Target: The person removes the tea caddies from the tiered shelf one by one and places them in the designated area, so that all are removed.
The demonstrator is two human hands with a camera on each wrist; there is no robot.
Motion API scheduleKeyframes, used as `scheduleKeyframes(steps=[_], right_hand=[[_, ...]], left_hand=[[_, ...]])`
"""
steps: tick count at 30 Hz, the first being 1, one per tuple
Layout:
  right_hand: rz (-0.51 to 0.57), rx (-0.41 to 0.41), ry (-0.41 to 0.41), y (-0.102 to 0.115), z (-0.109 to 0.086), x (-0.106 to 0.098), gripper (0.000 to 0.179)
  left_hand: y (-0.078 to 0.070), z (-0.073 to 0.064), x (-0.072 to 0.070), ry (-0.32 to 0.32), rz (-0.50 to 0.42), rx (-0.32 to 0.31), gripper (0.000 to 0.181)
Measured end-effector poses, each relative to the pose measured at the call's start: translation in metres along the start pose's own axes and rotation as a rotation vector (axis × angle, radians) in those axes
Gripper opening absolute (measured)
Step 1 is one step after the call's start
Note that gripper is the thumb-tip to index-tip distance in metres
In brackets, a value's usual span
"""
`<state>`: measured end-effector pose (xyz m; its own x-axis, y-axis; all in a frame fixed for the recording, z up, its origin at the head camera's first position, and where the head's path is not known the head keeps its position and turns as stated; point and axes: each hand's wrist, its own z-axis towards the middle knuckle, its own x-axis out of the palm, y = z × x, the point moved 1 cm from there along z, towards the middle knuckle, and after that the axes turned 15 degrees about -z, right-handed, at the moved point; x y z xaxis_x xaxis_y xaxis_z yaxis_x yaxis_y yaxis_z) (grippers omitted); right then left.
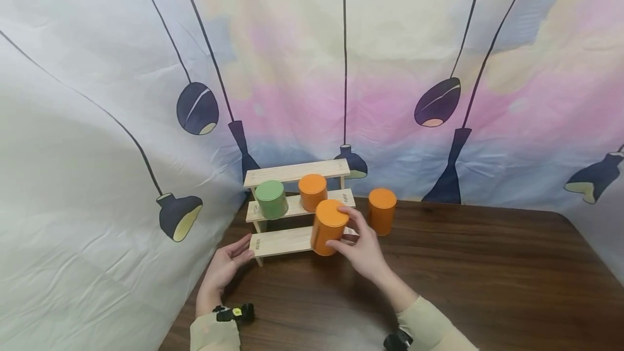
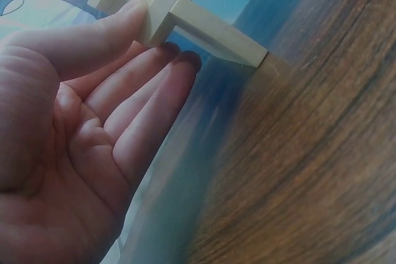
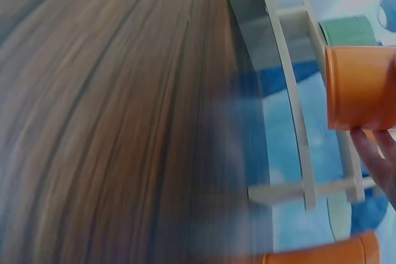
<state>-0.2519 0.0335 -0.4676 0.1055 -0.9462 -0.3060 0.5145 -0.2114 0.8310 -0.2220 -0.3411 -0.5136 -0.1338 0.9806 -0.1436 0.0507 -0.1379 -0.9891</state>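
Note:
My right hand (image 1: 363, 245) grips an orange canister (image 1: 329, 229) between thumb and fingers, in front of the right part of a three-step wooden rack (image 1: 280, 241). In the right wrist view the canister (image 3: 359, 88) appears held off the lowest step, its base apart from the board. My left hand (image 1: 226, 264) pinches the left end of that lowest step; the left wrist view shows the thumb on the wood and fingertips below. On the middle step stand a green canister (image 1: 272, 199) and another orange canister (image 1: 313, 191).
A further orange canister (image 1: 382, 211) stands on the dark wooden table (image 1: 487, 264), right of the rack. The top step (image 1: 297, 171) is nearest the back. A cloth backdrop (image 1: 390, 42) printed with lamps hangs behind and along the left side.

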Motion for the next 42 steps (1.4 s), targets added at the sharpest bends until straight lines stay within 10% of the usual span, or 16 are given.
scheduleKeyframes(steps=[22, 42], right_hand=[[-0.269, 0.023, -0.045, -0.047, -0.041, -0.144, 0.08], [-0.351, 0.071, -0.072, -0.062, -0.046, -0.178, 0.08]], left_hand=[[-0.005, 0.0, 0.0, 0.008, -0.011, -0.027, 0.062], [-0.003, 0.001, -0.001, 0.003, -0.047, -0.035, 0.061]])
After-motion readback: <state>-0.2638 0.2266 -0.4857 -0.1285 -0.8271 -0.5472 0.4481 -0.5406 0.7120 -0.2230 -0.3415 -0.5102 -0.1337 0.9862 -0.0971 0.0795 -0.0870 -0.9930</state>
